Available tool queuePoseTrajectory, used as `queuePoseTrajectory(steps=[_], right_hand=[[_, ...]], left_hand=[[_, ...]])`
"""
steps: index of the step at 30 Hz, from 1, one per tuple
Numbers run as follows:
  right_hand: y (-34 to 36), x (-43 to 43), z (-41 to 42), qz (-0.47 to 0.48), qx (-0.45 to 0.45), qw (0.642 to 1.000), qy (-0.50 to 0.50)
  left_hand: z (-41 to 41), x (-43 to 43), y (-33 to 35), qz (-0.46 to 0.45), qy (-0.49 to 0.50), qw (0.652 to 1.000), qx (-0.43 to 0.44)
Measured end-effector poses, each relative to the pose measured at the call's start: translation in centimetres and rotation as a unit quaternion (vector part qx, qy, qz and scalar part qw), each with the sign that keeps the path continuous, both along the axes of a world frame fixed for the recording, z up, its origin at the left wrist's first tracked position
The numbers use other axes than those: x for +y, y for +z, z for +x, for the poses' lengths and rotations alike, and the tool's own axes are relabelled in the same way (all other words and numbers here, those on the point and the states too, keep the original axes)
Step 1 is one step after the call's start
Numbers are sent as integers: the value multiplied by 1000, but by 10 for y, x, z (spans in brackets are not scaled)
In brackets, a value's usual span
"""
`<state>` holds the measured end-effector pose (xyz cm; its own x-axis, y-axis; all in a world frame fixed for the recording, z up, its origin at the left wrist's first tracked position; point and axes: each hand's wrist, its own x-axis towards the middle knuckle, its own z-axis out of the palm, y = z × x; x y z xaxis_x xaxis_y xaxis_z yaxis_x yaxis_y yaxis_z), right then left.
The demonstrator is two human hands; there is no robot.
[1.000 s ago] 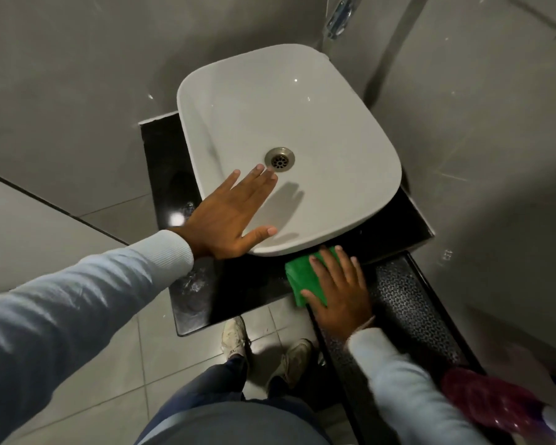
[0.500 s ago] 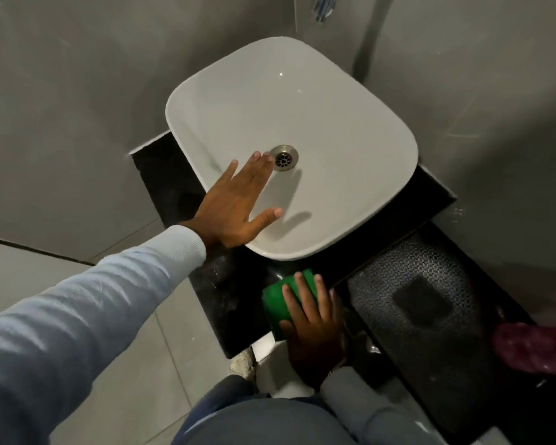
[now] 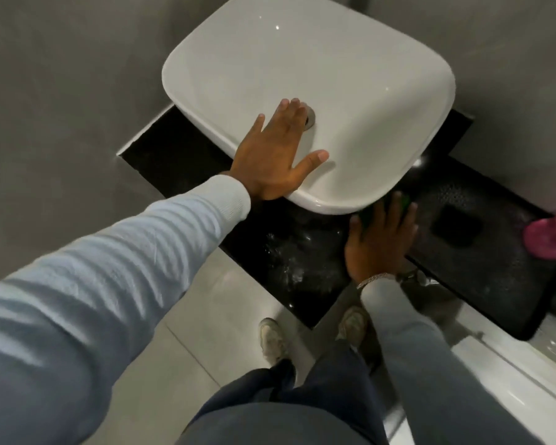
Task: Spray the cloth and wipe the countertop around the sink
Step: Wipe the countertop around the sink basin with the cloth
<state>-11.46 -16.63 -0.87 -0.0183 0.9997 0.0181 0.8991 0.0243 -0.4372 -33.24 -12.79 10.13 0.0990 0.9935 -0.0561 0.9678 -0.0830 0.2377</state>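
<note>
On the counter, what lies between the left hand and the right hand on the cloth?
In the head view, only wet, streaked black countertop below the sink's front rim separates the left hand from the right hand pressing the green cloth; no object lies there.

1 head camera looks steeply down, close over the white sink (image 3: pixel 302 85) and black countertop (image 3: pixel 289 248).

Operator clothing, head-camera view.
Both arms carry long, pale blue-grey knit sleeves with ribbed cuffs: left sleeve (image 3: pixel 116 284), right sleeve (image 3: pixel 430 364). The left hand (image 3: pixel 275 159) and right hand (image 3: pixel 379 242) are bare. A light metallic link bracelet (image 3: pixel 371 279) sits at the right cuff. Trousers (image 3: pixel 270 409) are dark navy; shoes (image 3: pixel 272 340) are pale and worn.
</note>
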Motion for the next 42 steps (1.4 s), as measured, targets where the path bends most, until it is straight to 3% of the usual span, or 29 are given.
queuePoseTrajectory(steps=[6,9,15,19,26,28,32,35,38,42], right_hand=[[-17,-132,3,18,-24,976,213],[-20,-108,23,32,-48,949,310],[0,-9,11,15,-31,996,86],[2,-32,-14,-13,-27,999,15],[-16,-130,18,2,-23,970,242],[-14,-107,19,1,-28,979,201],[4,-42,-20,-24,-27,999,5],[9,-35,-41,-52,-39,994,-86],[13,-57,-69,-46,-56,980,-188],[12,-87,-84,-63,-96,976,-184]], left_hand=[[1,1,2,6,-7,1000,2],[0,1,1,-4,1,1000,17],[2,2,2,-16,9,1000,21],[4,2,3,-15,12,999,35],[3,1,5,-16,2,1000,12],[1,2,5,-5,-5,1000,3],[-9,10,1,-19,-71,997,24],[-41,19,-1,29,-192,978,78],[-105,35,-3,62,-211,972,84],[-177,65,-5,33,-203,974,96]])
